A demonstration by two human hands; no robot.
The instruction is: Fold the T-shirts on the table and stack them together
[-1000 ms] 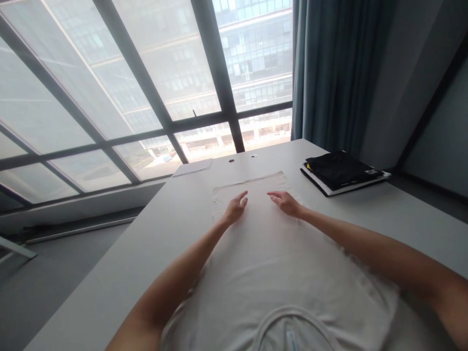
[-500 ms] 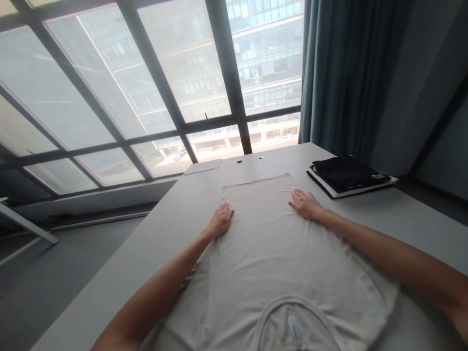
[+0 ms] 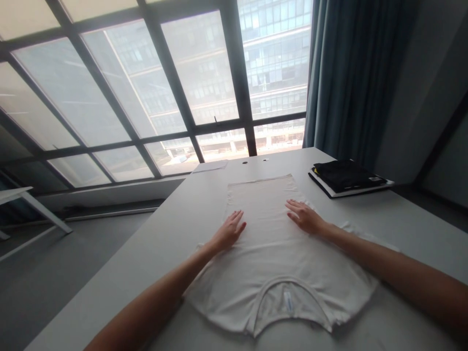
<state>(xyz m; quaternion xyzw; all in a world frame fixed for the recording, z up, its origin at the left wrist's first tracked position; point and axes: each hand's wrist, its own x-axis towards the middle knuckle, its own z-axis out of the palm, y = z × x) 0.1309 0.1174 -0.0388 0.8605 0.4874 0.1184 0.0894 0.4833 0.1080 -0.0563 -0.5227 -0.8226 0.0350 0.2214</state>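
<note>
A white T-shirt (image 3: 266, 248) lies spread on the white table (image 3: 171, 234), its neckline toward me and its hem at the far end. Inside the collar a small label (image 3: 288, 301) shows. On the shirt's left side rests my left hand (image 3: 229, 230), palm down with fingers stretched out and the thumb apart. My right hand (image 3: 304, 216) lies flat on the right side of the shirt, fingers extended. Neither hand grasps the cloth. Light wrinkles run across the shirt near the sleeves and collar.
Folded dark clothes (image 3: 347, 175) are stacked on a white layer at the table's right. A thin pale sheet (image 3: 210, 166) lies at the far left corner. Beyond stand a large window and a blue-grey curtain (image 3: 347, 83). Another white table (image 3: 16, 194) is at left.
Both hands have slid nearer to me and slightly inward along the shirt. The collar end, cut off at the bottom before, is now fully in view. The camera view has shifted a little.
</note>
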